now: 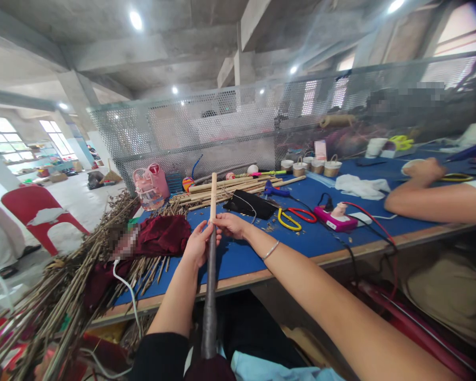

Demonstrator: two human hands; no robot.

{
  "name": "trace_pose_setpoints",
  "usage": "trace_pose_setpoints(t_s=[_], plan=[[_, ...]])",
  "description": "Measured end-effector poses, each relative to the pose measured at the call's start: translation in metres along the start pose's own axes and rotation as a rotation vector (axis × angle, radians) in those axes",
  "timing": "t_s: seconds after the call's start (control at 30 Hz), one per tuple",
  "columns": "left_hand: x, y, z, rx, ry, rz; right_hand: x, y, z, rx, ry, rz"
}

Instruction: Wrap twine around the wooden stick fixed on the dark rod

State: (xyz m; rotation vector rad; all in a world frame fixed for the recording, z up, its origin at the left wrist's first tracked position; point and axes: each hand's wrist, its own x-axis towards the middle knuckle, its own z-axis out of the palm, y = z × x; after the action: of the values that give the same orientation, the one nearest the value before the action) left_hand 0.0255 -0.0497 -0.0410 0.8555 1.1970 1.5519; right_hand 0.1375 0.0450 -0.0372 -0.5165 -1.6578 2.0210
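Note:
A long wooden stick [213,194] stands tilted in front of me; its upper end is pale bare wood and its lower length is covered in dark grey. My left hand [199,244] is closed around it just under the line between pale and dark. From the other side, my right hand [232,226], with a bangle on the wrist, pinches the stick at that same line. Its fingertips are partly hidden behind the stick. The lower end runs down towards my lap.
On the blue table [238,258] lie pale sticks [206,197], a black cloth [249,205], scissors [289,219], a blue glue gun [276,190] and a pink power strip [336,218]. Dried stalks [69,283] and maroon cloth [162,235] crowd the left. A co-worker's arm [440,203] rests at right.

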Motion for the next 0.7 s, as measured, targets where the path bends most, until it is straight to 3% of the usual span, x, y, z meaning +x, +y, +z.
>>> trace_pose_setpoints(t_s=[0.27, 0.53, 0.7], plan=[[-0.0047, 0.0040, 0.0016, 0.077, 0.105, 0.129, 0.0002, 0.0005, 0.0007, -0.042, 0.045, -0.014], [-0.0005, 0.0013, 0.0016, 0.009, 0.026, 0.038, -0.0003, -0.0006, 0.0016, -0.040, 0.030, -0.031], [-0.0026, 0.0025, 0.0005, 0.007, 0.034, 0.057, -0.0010, -0.0002, 0.0003, -0.051, 0.052, -0.029]])
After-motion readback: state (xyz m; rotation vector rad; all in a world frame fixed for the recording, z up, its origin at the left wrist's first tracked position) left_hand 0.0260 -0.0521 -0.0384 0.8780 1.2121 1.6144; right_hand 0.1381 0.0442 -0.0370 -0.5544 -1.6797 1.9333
